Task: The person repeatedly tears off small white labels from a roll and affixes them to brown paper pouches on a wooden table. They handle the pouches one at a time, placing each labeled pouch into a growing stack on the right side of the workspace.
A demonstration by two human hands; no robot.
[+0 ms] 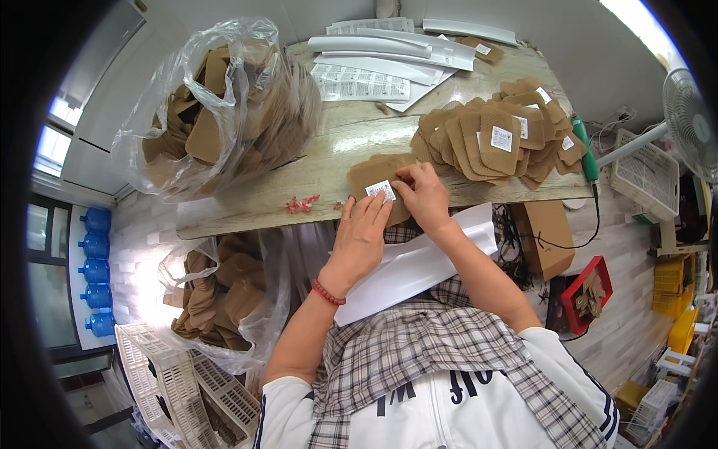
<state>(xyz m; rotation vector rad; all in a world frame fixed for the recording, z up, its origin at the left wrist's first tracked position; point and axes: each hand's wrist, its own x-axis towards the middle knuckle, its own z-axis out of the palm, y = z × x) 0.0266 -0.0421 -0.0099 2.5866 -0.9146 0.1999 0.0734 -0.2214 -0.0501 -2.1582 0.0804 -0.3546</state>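
At the near edge of the table lies a flat brown textured piece [364, 173] with rounded corners, apparently with another beneath it. A small white printed label [380, 190] sits on it. The outstretched fingers of my left hand [359, 238] rest on the label's lower edge and the piece. Over the piece's right side, my right hand [423, 191] has its fingers curled together in a pinch; whatever is between the fingertips is hidden. A white sheet [456, 238] slants across my lap below both forearms. To the right lies an overlapping pile of brown labelled pieces [479, 142].
A clear plastic bag [247, 112] of brown pieces stands on the table's left; another bag [232, 292] is below. Label sheets [363, 82] lie at the back. A green-handled corded tool [585, 153] hangs at the right edge. Red scraps [301, 203] lie near the front.
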